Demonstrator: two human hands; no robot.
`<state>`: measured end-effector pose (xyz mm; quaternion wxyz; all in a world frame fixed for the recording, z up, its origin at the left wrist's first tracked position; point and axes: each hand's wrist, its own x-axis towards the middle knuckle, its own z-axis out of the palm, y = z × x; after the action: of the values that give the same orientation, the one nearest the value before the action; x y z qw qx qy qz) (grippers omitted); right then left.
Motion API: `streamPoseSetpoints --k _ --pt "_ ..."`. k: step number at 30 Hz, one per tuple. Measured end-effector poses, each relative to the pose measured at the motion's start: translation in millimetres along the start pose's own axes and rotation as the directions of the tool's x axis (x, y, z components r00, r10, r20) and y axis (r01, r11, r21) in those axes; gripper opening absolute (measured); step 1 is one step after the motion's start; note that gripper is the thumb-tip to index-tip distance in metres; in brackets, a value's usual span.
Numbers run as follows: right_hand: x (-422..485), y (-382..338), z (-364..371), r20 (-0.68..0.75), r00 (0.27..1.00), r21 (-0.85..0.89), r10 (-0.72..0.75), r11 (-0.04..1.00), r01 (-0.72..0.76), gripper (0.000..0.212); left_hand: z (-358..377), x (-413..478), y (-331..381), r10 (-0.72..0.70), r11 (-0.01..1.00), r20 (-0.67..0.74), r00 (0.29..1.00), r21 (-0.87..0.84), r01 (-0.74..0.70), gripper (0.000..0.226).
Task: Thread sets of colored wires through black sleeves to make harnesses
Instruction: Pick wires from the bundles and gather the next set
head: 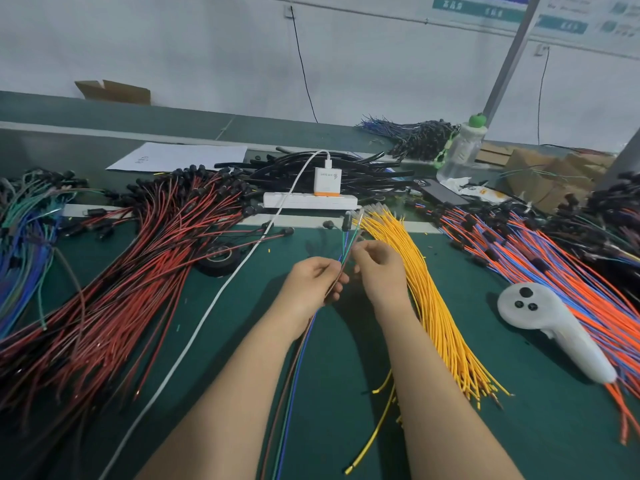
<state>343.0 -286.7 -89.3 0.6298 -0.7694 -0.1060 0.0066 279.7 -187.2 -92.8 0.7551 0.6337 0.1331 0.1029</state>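
**Head view: both hands hold one wire set (347, 245) over the middle of the desk (311, 393)**

On the green desk, two bare forearms reach forward and meet at its centre. The left hand (313, 284) has its fingers curled round a thin set of green, blue and brown wires. The right hand (377, 271) pinches the same set just above it, and the two hands almost touch. The wire set's upper ends rise beyond the fingertips, tipped by a small dark piece too blurred to identify. Its long tails run down between the forearms toward the near edge.

A broad heap of red-and-black wires (138, 271) fills the desk on the left. Orange-and-blue wires (554, 271) fan across the right. A bundle of yellow wires (433, 299) lies just beside the right hand and passes under that forearm. The black sleeves (329, 174) lie piled well beyond the hands, behind a white power strip (310, 201). A white cable (221, 296) crosses the desk diagonally to the left of the left arm. A white controller (547, 327) rests on the orange-and-blue wires. A black tape roll (218, 259) sits at the edge of the red-and-black heap.
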Motion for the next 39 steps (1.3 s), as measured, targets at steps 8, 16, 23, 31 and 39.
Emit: streamPoseSetpoints --k 8,16,23,31,39 --pt "-1.0 -3.8 -4.5 -0.006 0.999 -0.107 -0.036 0.994 0.035 0.024 5.6 1.6 -11.8 0.217 0.923 -0.049 0.975 0.335 -0.188 0.013" --pt "-0.6 -6.5 -8.4 -0.040 0.999 -0.011 -0.035 0.999 0.034 0.027 6.4 -2.9 -2.2 0.121 0.992 -0.086 0.989 0.038 -0.119 0.018" --pt "0.1 -7.1 -3.8 0.028 0.999 0.172 0.043 0.984 -0.047 0.027 -1.3 -1.3 2.0 -0.007 0.985 -0.037 0.999 -0.173 0.001 0.010" --pt "0.7 -6.2 -7.2 0.092 0.995 0.061 0.032 0.997 -0.038 0.022 0.7 -3.2 -0.9 0.018 1.000 0.029 0.999 0.010 -0.018 0.014" --pt "1.6 -4.3 -7.4 0.089 0.996 -0.082 -0.016 0.996 0.024 0.022 1.1 -0.1 0.7 -0.056 0.988 -0.057 0.997 -0.144 0.047 0.007"
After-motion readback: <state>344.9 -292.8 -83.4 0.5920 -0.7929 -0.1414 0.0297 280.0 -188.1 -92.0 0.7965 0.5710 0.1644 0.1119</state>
